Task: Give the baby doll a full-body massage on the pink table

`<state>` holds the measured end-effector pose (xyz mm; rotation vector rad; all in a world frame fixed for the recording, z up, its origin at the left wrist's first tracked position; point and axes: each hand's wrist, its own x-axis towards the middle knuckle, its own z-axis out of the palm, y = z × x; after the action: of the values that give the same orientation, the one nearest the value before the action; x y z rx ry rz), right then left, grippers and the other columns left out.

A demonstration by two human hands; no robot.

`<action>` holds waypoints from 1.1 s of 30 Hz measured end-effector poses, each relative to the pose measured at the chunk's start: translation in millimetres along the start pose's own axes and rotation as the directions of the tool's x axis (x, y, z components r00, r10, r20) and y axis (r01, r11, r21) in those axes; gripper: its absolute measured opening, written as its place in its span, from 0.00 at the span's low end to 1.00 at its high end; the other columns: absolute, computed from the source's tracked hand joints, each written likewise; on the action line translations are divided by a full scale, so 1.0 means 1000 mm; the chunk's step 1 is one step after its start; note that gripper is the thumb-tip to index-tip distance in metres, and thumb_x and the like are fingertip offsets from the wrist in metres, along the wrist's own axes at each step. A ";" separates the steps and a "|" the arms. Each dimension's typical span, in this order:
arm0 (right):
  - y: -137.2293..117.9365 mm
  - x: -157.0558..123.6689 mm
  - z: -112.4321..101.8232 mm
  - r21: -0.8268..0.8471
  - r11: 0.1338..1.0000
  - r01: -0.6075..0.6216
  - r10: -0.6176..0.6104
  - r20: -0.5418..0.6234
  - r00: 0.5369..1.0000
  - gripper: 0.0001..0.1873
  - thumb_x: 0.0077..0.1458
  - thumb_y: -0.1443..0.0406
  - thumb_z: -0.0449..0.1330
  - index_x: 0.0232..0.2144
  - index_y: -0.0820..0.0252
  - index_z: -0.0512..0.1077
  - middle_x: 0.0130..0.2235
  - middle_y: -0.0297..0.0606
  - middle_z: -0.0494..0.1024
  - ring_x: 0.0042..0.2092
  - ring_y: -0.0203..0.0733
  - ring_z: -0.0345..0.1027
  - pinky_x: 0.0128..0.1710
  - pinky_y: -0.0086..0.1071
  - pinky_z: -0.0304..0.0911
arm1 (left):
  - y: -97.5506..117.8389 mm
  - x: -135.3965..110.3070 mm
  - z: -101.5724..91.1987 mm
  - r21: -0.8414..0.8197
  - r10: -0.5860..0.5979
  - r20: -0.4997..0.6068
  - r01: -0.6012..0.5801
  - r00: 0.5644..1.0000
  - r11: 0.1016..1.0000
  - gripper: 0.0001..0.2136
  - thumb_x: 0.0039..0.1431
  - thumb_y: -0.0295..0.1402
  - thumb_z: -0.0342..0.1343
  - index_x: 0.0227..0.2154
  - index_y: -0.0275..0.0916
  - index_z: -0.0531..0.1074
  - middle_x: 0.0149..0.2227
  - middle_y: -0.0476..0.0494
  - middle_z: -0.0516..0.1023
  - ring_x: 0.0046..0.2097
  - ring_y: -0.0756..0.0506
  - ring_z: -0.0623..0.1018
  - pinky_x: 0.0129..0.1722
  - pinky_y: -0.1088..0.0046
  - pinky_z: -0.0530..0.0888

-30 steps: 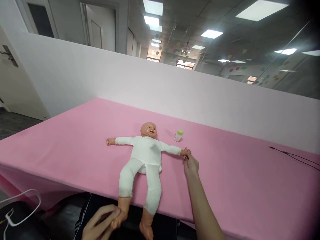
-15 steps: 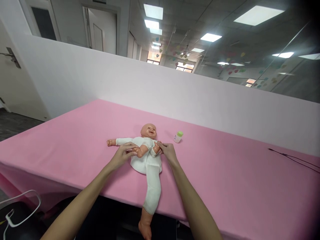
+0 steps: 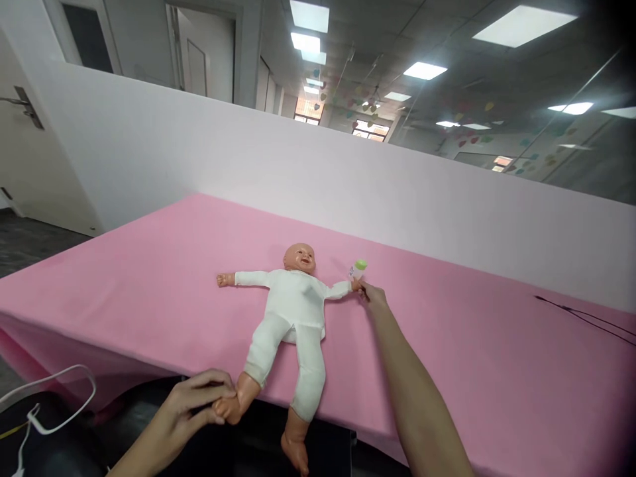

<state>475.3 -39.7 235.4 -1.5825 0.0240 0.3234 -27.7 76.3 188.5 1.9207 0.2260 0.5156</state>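
The doll lies on its back on the table, centred on the pink cloth, with its head away from the person and its arms spread. Head, hands and feet are smooth moulded vinyl; the body is covered by a soft white knit suit with cuffed sleeves and legs. Both lower legs reach the near table edge, and the feet project past it.

The left hand is at the near edge, palm turned toward the doll, with the forearm entering from the bottom of the view. Its fingers are closed around the doll's foot and ankle, a firm wrap with no visible gap. The other foot hangs free of both hands.

The right arm extends from lower right, bare and nearly straight. The right hand is at the end of the doll's outstretched arm, its fingers pinched closed on the doll's hand; the exact finger placement is partly hidden.

A small white bottle with a green cap sits just beyond that pinch, on the cloth. A thin black cable lies on the cloth at far right.
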 end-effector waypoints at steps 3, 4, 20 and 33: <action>0.018 -0.006 -0.004 0.027 1.000 -0.017 0.017 -0.015 1.000 0.13 0.42 0.71 0.73 0.19 0.62 0.71 0.17 0.31 0.71 0.17 0.31 0.60 0.13 0.24 0.60 | -0.014 -0.011 0.010 -0.026 -0.044 -0.010 0.044 0.999 0.999 0.09 0.65 0.41 0.59 0.37 0.45 0.83 0.40 0.40 0.81 0.41 0.41 0.80 0.42 0.69 0.78; 0.018 -0.008 -0.004 0.043 0.999 -0.008 0.008 -0.008 1.000 0.13 0.42 0.71 0.73 0.19 0.62 0.71 0.18 0.31 0.71 0.17 0.31 0.60 0.14 0.24 0.61 | -0.017 -0.011 0.012 -0.040 -0.043 -0.030 0.042 0.999 0.998 0.10 0.64 0.42 0.60 0.37 0.45 0.83 0.40 0.41 0.81 0.41 0.41 0.80 0.42 0.69 0.78; 0.004 -0.128 0.037 -0.192 0.840 0.507 -0.269 0.664 0.698 0.27 0.54 0.44 0.65 0.20 0.62 0.75 0.19 0.31 0.69 0.23 0.34 0.60 0.25 0.28 0.57 | -0.010 0.174 0.027 -0.117 0.127 -0.270 -0.164 0.954 0.980 0.11 0.62 0.39 0.61 0.40 0.38 0.81 0.46 0.39 0.81 0.49 0.40 0.79 0.53 0.63 0.73; -0.017 -0.001 0.004 0.015 0.997 0.070 -0.071 0.062 0.996 0.11 0.44 0.68 0.75 0.21 0.64 0.76 0.19 0.32 0.72 0.21 0.31 0.62 0.20 0.23 0.64 | 0.006 0.024 -0.007 -0.081 0.013 -0.030 -0.016 0.999 0.997 0.09 0.66 0.39 0.59 0.39 0.42 0.81 0.42 0.42 0.78 0.43 0.43 0.77 0.44 0.72 0.73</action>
<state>477.3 -35.0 251.9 -1.5556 -0.0777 0.3173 -9.9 89.6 202.4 1.8377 0.2073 0.5550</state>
